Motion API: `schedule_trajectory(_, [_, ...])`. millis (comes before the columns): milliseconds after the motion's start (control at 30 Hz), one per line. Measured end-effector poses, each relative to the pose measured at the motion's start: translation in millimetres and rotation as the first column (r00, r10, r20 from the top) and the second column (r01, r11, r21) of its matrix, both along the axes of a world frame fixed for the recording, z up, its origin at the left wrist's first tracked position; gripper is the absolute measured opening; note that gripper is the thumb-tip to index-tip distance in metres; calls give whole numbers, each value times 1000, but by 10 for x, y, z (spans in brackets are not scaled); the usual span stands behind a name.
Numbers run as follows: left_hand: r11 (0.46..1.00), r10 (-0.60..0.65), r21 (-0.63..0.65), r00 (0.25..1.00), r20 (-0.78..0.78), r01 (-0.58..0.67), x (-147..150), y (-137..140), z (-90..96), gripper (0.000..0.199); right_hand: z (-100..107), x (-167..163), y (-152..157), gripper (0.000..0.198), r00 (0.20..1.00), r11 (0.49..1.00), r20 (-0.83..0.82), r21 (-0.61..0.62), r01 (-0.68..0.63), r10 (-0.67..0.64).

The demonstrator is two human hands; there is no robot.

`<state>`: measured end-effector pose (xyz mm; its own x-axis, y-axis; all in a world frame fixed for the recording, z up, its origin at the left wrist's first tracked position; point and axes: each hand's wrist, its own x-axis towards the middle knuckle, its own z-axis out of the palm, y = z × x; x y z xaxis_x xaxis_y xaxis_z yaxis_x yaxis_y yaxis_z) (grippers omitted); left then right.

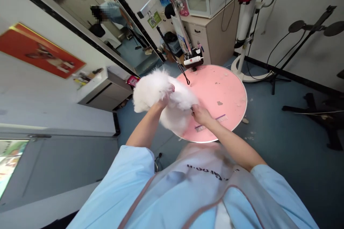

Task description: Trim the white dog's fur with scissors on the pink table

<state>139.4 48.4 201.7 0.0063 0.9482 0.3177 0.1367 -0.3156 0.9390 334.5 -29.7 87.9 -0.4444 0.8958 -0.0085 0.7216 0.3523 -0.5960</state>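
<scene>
A fluffy white dog (180, 118) is on the left side of a round pink grooming table (225, 86), its head end to the left. My left hand (167, 97) is closed on the dog's fur near the head, its fingers partly sunk in the coat. At the dog's right side, my right hand (201, 114) is closed, with a small dark bit showing at the fingertips that I cannot make out. A metal comb (222, 118) with a purple edge lies flat on the table, partly behind my right wrist.
A grooming arm (176, 5) rises from the table's far edge, a dark loop strap (174, 55) hanging from it. A white tube (192, 61) sits at its clamp. Beyond are a drawer cabinet (219, 39) and a white dryer on a stand (243, 57). Hair clippings lie on the table.
</scene>
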Motion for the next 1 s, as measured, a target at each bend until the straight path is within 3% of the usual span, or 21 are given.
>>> schedule_trajectory(200, [979, -64, 173, 966, -250, 109, 108, 18, 143, 65, -157, 14, -181, 33, 999, 996, -47, -81, 24, -28])
schedule_trajectory(367, [973, -51, 203, 962, -267, 108, 92, 23, 137, 56, -56, -83, -183, 41, 999, 999, -47, 33, 12, -10])
schedule_trajectory(433, [971, -58, 210, 962, -268, 117, 90, 23, 141, 54, -11, -95, -126, 36, 998, 997, -54, 64, 36, -33])
schedule_trajectory(600, [976, -76, 178, 960, -269, 127, 120, 27, 127, 51, -26, 3, -94, 34, 993, 997, -99, -43, 59, -63])
schedule_trajectory(733, [968, -114, 184, 952, -285, 170, 180, 17, 129, 55, -39, 57, -125, 39, 987, 1000, -163, 3, 2, -1])
schedule_trajectory(900, [957, -93, 230, 936, -339, 178, 208, -4, 214, 62, -100, 175, -80, 34, 970, 994, -226, -82, 72, -89])
schedule_trajectory(1000, [958, -68, 227, 911, -407, 173, 214, -18, 283, 62, -109, 207, -66, 40, 968, 998, -246, -35, 43, -51])
